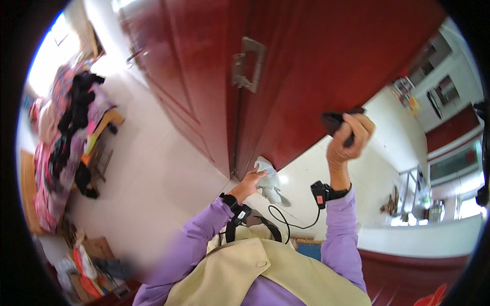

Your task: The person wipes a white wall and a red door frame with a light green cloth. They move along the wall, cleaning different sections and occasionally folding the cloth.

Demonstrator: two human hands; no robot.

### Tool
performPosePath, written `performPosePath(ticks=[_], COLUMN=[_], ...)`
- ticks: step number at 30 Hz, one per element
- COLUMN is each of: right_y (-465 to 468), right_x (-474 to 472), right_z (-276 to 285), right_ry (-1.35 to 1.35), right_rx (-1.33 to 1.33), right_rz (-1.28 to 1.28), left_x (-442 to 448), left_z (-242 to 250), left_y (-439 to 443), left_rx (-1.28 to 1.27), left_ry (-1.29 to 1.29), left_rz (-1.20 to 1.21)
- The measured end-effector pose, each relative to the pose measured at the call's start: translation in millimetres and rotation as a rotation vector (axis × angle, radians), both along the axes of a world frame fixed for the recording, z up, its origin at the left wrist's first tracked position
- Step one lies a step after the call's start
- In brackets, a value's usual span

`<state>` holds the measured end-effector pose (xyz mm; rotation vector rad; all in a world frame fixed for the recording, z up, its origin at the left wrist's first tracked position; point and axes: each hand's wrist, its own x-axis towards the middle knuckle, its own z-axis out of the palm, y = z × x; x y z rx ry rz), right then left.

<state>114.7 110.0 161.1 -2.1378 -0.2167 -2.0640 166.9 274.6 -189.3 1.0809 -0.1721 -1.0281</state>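
My left hand point(250, 183) grips a pale grey-white cloth point(269, 183), which hangs down near the lower part of a dark red wooden door frame point(283, 137). Higher and to the right, my right hand point(350, 139) is closed around a black cloth-like item point(333, 121) at the right edge of the red wood panel. A metal strike plate point(249, 65) is set in the wood above my left hand. To its left stands a red door point(183, 65) with a metal door handle point(136, 54). A black cable runs between the wrist straps.
At the left, clothes and bedding point(72, 118) are heaped over wooden furniture. Boxes and bags point(95, 252) lie at the lower left. A metal-framed stand point(411, 191) is at the right, beyond a white low wall point(421, 235). Pale tiles point(168, 172) cover the floor.
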Motion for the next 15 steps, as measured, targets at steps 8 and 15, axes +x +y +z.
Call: performPosePath(ticks=[8, 15], right_y=[0.3, -1.9], right_x=[7.8, 6.5], right_z=[1.4, -3.0], right_ry=[0.033, 0.052], right_rx=[0.035, 0.072], right_rz=[0.051, 0.141], left_x=[24.1, 27.5], left_z=[141.2, 252.4], left_y=[10.7, 16.2], left_rx=[-0.189, -0.244], left_ry=[0.357, 0.108], left_rz=[0.081, 0.215])
